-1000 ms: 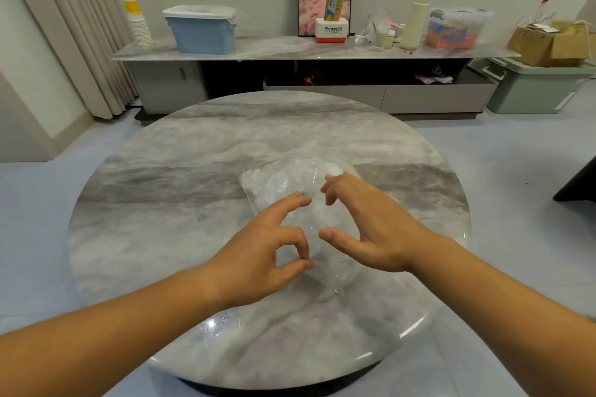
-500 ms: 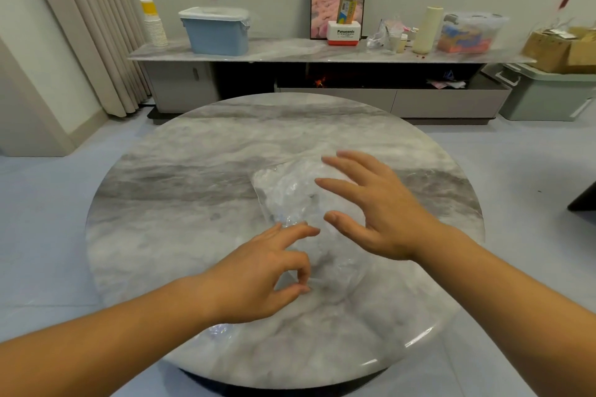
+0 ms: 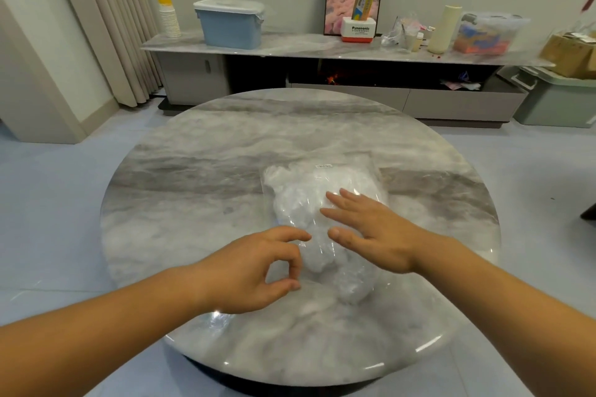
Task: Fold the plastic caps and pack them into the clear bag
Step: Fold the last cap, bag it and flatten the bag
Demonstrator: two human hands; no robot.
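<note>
- Nearest the viewer, two bare forearms reach in over the near edge of a round grey-and-white marble surface (image 3: 193, 203).
- The left hand (image 3: 254, 271) sits just left of the bag's near end. Its forefinger points out and its other fingers curl toward the thumb in a loose ring. Whether it pinches any clear film cannot be told.
- The right hand (image 3: 374, 235) is spread with straight fingers, on or just above the bag's middle. The two hands are apart, close side by side.
- The clear plastic bag (image 3: 354, 184) lies slightly right of the surface's centre, stretching toward the near edge. It bulges with crumpled white plastic caps (image 3: 296, 200).
- No loose caps show outside the bag, so folding and packing look finished or nearly so. Flattening and closing the bag probably remain; its mouth cannot be made out.
- Beyond the far edge, a pale blue lidded plastic tub (image 3: 230, 26) stands on a low cabinet.
</note>
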